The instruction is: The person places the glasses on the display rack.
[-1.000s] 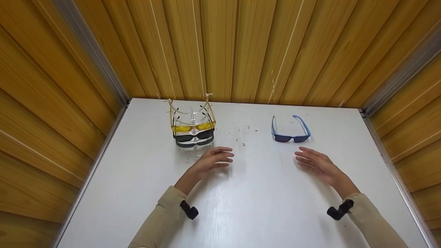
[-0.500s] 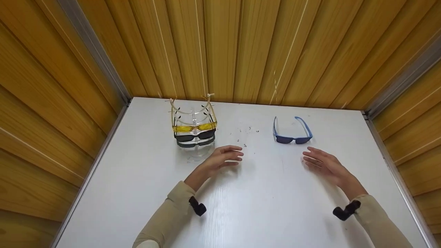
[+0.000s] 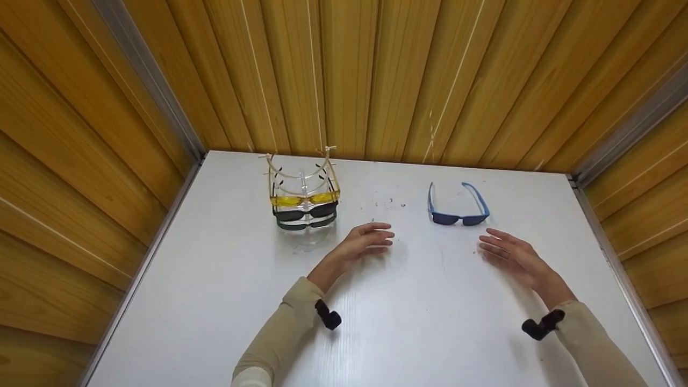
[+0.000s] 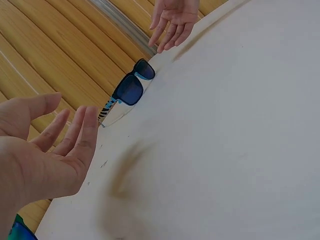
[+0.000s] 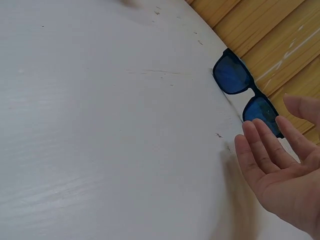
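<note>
Blue-framed sunglasses (image 3: 446,219) with dark lenses lie unfolded on the white table, temples pointing to the back wall. My left hand (image 3: 360,247) hovers over the table to their left, fingers loosely extended and holding nothing. Nearer to them, just in front and to the right, is my right hand (image 3: 516,258), also relaxed and holding nothing. Both wrist views show bare palms with the fingers apart from the sunglasses. At the back left, a clear display stand (image 3: 303,185) carries yellow-lensed glasses (image 3: 287,201), black sunglasses (image 3: 290,215) and a lower dark pair (image 3: 293,227).
The white table (image 3: 408,333) is backed by a wood-panelled wall (image 3: 344,80), with panels on both sides too. Small marks or crumbs (image 3: 391,201) dot the surface between the stand and the blue sunglasses. A black wrist camera (image 3: 328,315) sits on my left sleeve.
My left hand has moved right, away from the display stand. My right hand has shifted slightly right. The glasses keep their places on the table and stand.
</note>
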`<state>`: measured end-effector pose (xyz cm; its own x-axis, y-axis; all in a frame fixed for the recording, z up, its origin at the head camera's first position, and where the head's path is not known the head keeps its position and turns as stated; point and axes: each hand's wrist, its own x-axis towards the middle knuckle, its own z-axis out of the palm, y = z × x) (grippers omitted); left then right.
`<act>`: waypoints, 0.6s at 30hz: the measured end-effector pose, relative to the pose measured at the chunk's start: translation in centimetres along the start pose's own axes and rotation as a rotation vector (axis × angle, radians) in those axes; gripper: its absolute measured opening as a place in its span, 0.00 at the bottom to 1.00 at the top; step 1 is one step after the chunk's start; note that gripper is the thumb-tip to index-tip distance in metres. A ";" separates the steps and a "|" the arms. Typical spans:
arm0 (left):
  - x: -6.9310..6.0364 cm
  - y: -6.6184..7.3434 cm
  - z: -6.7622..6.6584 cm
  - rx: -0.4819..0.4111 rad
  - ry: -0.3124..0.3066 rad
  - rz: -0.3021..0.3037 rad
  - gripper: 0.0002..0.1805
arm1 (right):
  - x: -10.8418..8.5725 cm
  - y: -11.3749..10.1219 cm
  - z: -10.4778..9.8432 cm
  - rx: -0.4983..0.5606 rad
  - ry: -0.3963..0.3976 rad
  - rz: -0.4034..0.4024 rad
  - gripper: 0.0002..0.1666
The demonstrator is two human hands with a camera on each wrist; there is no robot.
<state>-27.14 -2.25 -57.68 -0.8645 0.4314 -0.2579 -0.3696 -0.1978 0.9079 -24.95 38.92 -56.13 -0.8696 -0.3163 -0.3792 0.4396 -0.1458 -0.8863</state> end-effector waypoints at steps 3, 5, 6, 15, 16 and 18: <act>0.7 -0.1 0.2 -0.006 0.001 -0.009 0.23 | 0.3 0.2 0.0 0.042 0.020 0.009 0.13; 1.3 0.0 0.6 -0.017 0.001 -0.018 0.23 | 0.5 0.2 -0.2 0.063 0.034 0.021 0.12; 1.6 0.0 0.8 -0.021 0.004 -0.021 0.23 | 0.6 0.1 -0.3 0.071 0.042 0.026 0.13; 3.8 0.4 2.3 -0.003 -0.006 -0.027 0.25 | 0.6 -0.4 -1.2 0.018 0.060 -0.005 0.35; 4.0 0.4 2.4 0.001 -0.006 -0.029 0.25 | 0.6 -0.4 -1.3 0.019 0.060 -0.008 0.37; 4.4 0.5 2.5 0.014 -0.003 -0.028 0.26 | 0.8 -0.6 -1.5 0.029 0.065 -0.011 0.39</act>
<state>-30.26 1.70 -57.55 -0.8529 0.4395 -0.2818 -0.3883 -0.1732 0.9051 -26.25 40.15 -56.34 -0.8868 -0.2534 -0.3864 0.4351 -0.1760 -0.8830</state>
